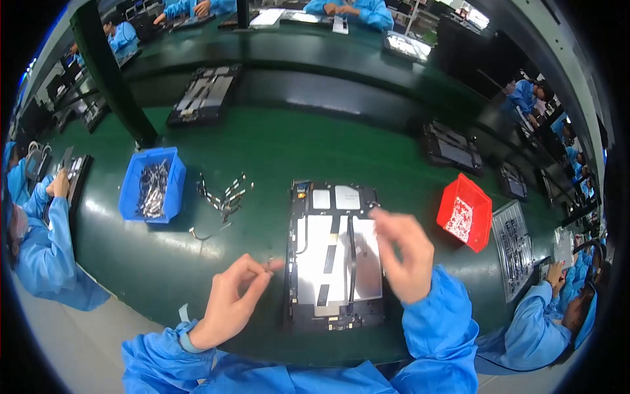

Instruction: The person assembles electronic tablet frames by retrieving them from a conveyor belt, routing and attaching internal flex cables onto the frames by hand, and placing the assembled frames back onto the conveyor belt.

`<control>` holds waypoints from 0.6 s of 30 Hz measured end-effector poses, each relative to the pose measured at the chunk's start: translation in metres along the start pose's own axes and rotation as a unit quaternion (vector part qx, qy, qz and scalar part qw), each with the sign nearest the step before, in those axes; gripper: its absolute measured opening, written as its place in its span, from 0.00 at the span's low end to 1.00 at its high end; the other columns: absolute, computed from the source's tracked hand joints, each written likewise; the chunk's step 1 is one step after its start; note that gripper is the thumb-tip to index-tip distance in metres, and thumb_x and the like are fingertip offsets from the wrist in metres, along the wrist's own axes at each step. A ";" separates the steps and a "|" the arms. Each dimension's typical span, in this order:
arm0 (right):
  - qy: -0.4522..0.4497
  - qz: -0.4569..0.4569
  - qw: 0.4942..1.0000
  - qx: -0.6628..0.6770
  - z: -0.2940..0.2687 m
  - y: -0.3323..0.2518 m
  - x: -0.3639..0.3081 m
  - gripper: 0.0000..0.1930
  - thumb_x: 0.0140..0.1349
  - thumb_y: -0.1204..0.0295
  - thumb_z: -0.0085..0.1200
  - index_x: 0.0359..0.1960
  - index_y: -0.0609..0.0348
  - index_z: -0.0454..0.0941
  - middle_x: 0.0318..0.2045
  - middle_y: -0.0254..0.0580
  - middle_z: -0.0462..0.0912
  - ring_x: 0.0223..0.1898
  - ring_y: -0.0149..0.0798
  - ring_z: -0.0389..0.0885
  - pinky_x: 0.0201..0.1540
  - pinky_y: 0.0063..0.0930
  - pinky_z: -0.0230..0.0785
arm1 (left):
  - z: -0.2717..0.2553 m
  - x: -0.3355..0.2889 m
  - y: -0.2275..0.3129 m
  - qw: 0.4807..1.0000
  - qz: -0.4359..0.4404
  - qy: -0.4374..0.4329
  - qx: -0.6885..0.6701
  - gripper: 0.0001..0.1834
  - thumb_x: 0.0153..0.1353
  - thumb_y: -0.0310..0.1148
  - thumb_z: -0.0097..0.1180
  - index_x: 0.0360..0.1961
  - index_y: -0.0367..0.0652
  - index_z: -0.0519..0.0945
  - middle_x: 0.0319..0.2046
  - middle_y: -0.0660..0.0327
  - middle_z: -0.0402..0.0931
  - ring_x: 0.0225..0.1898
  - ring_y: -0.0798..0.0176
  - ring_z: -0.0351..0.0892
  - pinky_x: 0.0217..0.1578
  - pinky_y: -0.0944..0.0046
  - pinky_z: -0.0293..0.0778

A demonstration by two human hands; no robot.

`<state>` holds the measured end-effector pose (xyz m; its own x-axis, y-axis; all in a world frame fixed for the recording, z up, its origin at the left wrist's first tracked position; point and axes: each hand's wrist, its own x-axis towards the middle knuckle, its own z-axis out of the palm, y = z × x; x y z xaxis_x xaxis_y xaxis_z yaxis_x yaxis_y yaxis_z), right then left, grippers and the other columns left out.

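In front of me on the green bench lies an opened flat device, like a tablet without its cover (308, 262), with a silver inner plate, black strips and a black cable. Just off its left edge, my left hand (236, 295) has thumb and index finger pinched together; something tiny may be at the tips, too small to name. My right hand (408, 256) is over the device's right side, its fingertips near the upper right corner. Motion smears those fingers, hiding whether they hold anything. Several short loose cables (226, 197) lie beyond my left hand.
A blue bin (176, 187) of small cable parts stands at the left. To the right are a red bin (484, 226) of small white-and-red pieces and a clear tray (518, 262). More opened devices (207, 95) lie farther back. Co-workers in blue sit on both sides.
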<state>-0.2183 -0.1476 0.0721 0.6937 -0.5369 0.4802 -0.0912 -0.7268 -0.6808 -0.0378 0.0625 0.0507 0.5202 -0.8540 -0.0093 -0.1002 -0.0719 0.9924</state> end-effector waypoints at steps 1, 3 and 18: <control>-0.085 -0.068 0.994 -0.001 0.003 -0.014 -0.004 0.21 0.50 0.83 0.54 0.50 0.59 0.78 0.40 0.46 0.79 0.37 0.43 0.79 0.40 0.31 0.74 | 0.004 -0.003 0.011 0.996 -0.055 -0.043 -0.055 0.03 0.65 0.23 0.48 0.34 0.32 0.70 0.44 0.45 0.79 0.54 0.59 0.74 0.49 0.66 0.71; -0.206 -0.097 0.971 0.071 0.020 -0.044 -0.010 0.25 0.48 0.84 0.55 0.51 0.58 0.77 0.39 0.41 0.77 0.37 0.43 0.79 0.39 0.32 0.75 | 0.014 -0.011 0.018 0.983 -0.115 -0.095 -0.111 0.04 0.65 0.23 0.49 0.34 0.32 0.71 0.38 0.49 0.82 0.45 0.67 0.79 0.45 0.66 0.76; -0.187 -0.124 0.972 0.076 0.056 -0.027 -0.008 0.14 0.48 0.81 0.60 0.39 0.64 0.81 0.35 0.41 0.80 0.33 0.39 0.81 0.34 0.28 0.76 | 0.006 -0.010 0.029 0.988 -0.062 -0.138 0.032 0.04 0.61 0.25 0.54 0.32 0.34 0.75 0.31 0.55 0.83 0.36 0.56 0.85 0.36 0.64 0.78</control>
<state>-0.1811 -0.0997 0.0559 0.8950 -0.1394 0.4238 0.1981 -0.7270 -0.6575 -0.0507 0.0661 0.0788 0.2810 -0.9442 -0.1720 -0.1084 -0.2093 0.9718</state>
